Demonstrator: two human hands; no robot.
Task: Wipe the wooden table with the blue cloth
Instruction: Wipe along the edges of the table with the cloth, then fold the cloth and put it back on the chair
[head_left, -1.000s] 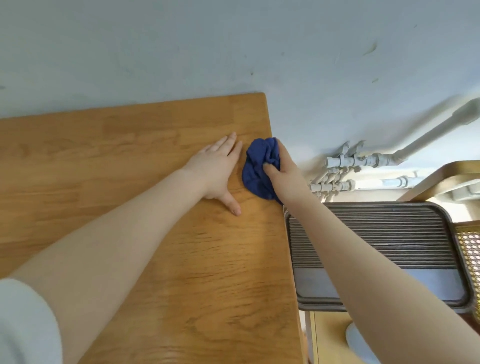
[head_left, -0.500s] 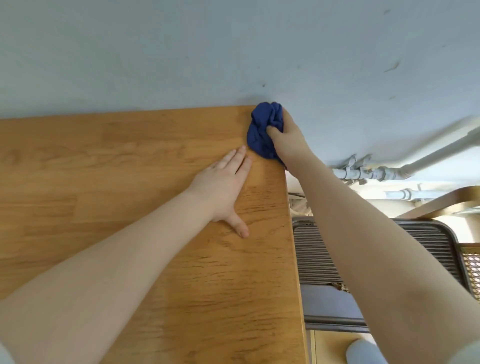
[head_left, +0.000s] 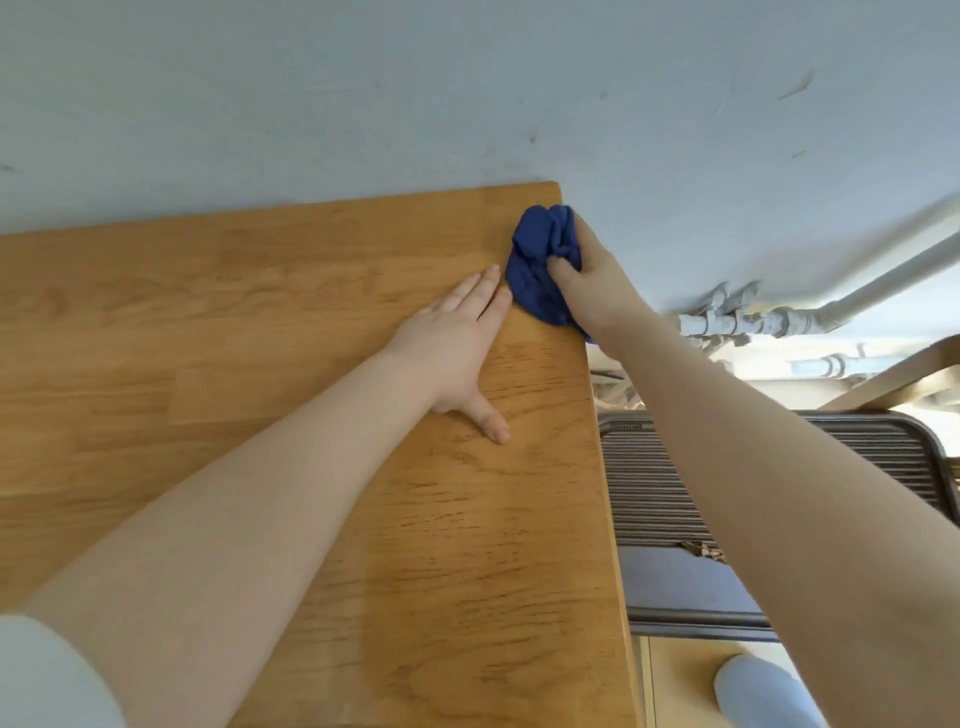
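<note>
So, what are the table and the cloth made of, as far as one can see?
The table looks like wood with a smooth, slightly glossy finish: it shows grain lines and joined strips. It could also be a veneer. The cloth, bunched in the right hand, looks like a soft blue fabric, as it folds and crumples.

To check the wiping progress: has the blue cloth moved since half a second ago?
Yes. The blue cloth has slid a little back toward the person along the table's right edge, away from the far corner.

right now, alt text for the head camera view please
A person's right hand presses a bunched blue cloth on the wooden table near its far right corner, while the left hand rests flat beside it.
</note>
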